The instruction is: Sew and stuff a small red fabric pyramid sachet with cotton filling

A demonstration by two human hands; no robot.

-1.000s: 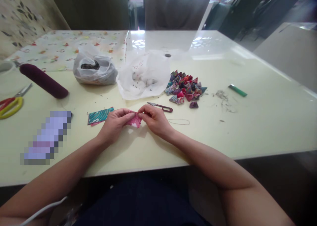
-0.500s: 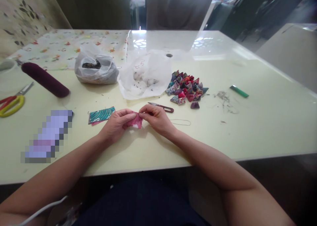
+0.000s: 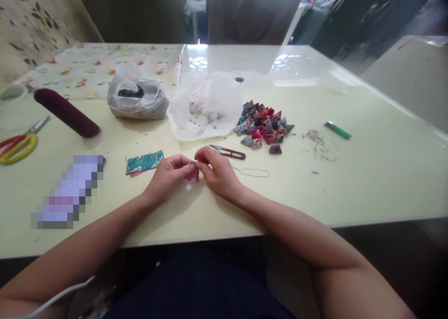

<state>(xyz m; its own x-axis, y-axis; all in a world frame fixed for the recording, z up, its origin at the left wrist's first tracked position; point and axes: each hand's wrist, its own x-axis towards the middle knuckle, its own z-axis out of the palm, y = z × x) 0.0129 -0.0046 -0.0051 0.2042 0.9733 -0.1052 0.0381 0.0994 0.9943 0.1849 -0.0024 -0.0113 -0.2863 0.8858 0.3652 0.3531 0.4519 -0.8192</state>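
Dark navy garment (image 3: 199, 286); forearms (image 3: 105, 230) bare; white cable (image 3: 66, 291) crossing left forearm.

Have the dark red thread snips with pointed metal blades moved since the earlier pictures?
No: the snips keep their place beside the pile of small, multicoloured fabric pyramids.

The small cloth (image 3: 192, 173) is showing pink, the fabric strip (image 3: 144, 162) white waves on teal, and the worktop (image 3: 301, 188) pale yellow.
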